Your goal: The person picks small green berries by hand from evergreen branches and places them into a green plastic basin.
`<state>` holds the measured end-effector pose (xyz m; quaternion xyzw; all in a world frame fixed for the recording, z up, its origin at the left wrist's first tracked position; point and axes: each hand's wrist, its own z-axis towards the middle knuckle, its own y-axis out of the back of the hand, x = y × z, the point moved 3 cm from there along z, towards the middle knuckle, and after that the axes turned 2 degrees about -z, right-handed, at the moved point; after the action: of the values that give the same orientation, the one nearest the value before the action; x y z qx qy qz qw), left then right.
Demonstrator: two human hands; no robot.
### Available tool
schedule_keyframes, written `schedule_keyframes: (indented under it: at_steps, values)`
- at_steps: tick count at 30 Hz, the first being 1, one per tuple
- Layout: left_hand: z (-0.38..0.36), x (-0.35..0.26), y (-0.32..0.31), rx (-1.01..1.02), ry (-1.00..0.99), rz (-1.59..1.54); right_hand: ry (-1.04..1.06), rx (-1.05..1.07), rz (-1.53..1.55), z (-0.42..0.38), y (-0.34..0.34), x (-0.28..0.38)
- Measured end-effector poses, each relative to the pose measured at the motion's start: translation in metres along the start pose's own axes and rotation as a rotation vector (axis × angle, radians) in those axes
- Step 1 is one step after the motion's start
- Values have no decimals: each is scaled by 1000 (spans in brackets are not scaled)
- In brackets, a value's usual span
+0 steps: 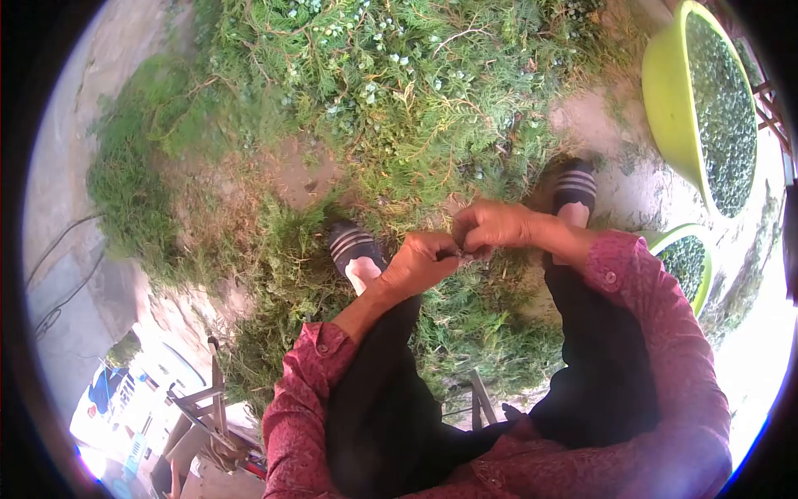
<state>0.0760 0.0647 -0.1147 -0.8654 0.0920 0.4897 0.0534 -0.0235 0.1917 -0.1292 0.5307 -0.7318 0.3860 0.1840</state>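
Observation:
My left hand and my right hand meet in front of me, between my knees. The fingers of both are closed in a pinch, their tips nearly touching. A tiny dark bit seems to show between them, too small to name. Beneath and beyond the hands spreads a heap of cut green conifer branches. Pale bluish-green cones or berries sit on the sprigs at the far side.
On the right stands a large lime-green basin full of small green pieces. A smaller green basin, also filled, is nearer. My striped slippers rest among the branches. Wooden furniture legs and a dark cable lie left.

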Motion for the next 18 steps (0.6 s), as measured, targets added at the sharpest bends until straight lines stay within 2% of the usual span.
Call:
schedule_keyframes:
  at_steps: [1, 2, 3, 4, 5, 7, 8, 10, 11, 13, 18]
  values:
    - [1, -3, -2, 81, -12, 116, -17, 14, -226, -2, 3, -1]
    - [0, -5, -5, 163, -25, 233, -17, 13, -224, -8, 8, -5]
    - [1, -2, -5, 165, -24, 233, -79, -94, -185, -17, 17, -12]
    - [0, 7, -8, 313, -25, 390, -142, -202, -146, -25, 27, -20]
    - [-3, 17, -11, 458, -26, 546, -142, -202, -146, -30, 35, -31]
    - [-9, 27, -13, 385, -62, 481, 136, -656, -373, -38, 56, -43]
    - [-10, 29, -15, 316, -99, 416, 132, -657, -371, -35, 60, -47]
    - [-4, 28, -17, 316, -53, 464, 36, -915, -775, -27, 66, -44]
    - [-1, 24, -16, 308, -5, 513, 38, -917, -771, -19, 64, -42]
    - [6, 19, -15, 278, 9, 551, -148, -829, -1016, -4, 60, -40]
    - [12, 12, -12, 206, 129, 534, -12, -752, -987, 1, 62, -55]
